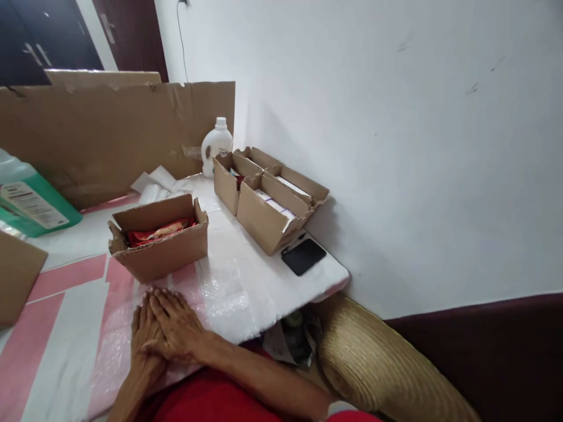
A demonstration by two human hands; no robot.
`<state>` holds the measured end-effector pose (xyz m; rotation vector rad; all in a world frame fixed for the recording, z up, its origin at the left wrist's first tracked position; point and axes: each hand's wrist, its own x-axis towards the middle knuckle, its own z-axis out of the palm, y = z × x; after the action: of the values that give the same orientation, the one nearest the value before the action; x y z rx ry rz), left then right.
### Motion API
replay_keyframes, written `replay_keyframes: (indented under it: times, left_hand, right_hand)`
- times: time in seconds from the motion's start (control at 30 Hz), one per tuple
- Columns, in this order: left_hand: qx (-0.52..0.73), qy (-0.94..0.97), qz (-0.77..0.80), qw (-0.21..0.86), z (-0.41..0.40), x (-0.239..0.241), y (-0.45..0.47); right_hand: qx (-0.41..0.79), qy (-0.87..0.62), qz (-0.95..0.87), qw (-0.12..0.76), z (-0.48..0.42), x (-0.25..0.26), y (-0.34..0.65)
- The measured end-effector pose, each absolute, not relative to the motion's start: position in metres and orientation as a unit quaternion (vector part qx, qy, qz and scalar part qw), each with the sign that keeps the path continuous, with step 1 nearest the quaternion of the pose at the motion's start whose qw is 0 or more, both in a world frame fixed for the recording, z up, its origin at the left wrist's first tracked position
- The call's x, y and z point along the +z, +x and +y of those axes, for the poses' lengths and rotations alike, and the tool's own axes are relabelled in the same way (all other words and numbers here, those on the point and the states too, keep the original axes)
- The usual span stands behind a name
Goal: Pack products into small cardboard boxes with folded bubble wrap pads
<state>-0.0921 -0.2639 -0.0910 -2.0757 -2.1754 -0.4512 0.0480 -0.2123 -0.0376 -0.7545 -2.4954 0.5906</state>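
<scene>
Open-topped brown cardboard box (162, 261) stands upright on the white-and-pink covered tabletop (65, 351), just past my fingertips; can't tell if they touch. Walls look intact, top edges rough-cut, end corners notched. Glossy red printed packaging (149, 235) lies inside, below the rim; item count unclear.

Step in hand: reads to me as a pause, no handling going on. My hands are together, right hand (176, 322) laid over left hand (143, 337), gripping nothing, resting on clear bubble wrap (224, 293). Getting at the box calls for parting them and a short forward reach; those thin walls probably flex if squeezed.

Further out: cluster of similar brown cardboard boxes (259, 223) to the right by the wall, pale contents in some. Flat black rectangular object (304, 257) beside them, near the tabletop edge. White plastic handled bottle (217, 143) behind. Clear jug of green liquid (39, 199) far left. Tall brown cardboard panel (109, 129) along the back.
</scene>
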Motion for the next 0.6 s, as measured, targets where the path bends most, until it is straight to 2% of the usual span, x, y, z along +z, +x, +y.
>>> replay_keyframes:
  times: [0.1, 0.27, 0.43, 0.6]
  left_hand:
    - [-0.119, -0.654, -0.745, 0.054, -0.265, -0.086, -0.081]
    - [-0.146, -0.619, -0.770, 0.052, -0.265, -0.063, -0.065]
    - [-0.132, -0.581, -0.803, 0.013, -0.277, -0.045, -0.092]
    - [-0.118, -0.558, -0.821, 0.022, -0.291, -0.043, -0.120]
  right_hand:
    - [0.176, -0.267, -0.926, 0.202, -0.197, -0.046, 0.060]
    - [0.153, -0.332, -0.919, 0.149, -0.171, -0.056, 0.114]
    - [0.178, -0.396, -0.892, 0.127, -0.159, -0.052, 0.152]
    - [0.181, -0.445, -0.870, 0.113, -0.157, -0.048, 0.158]
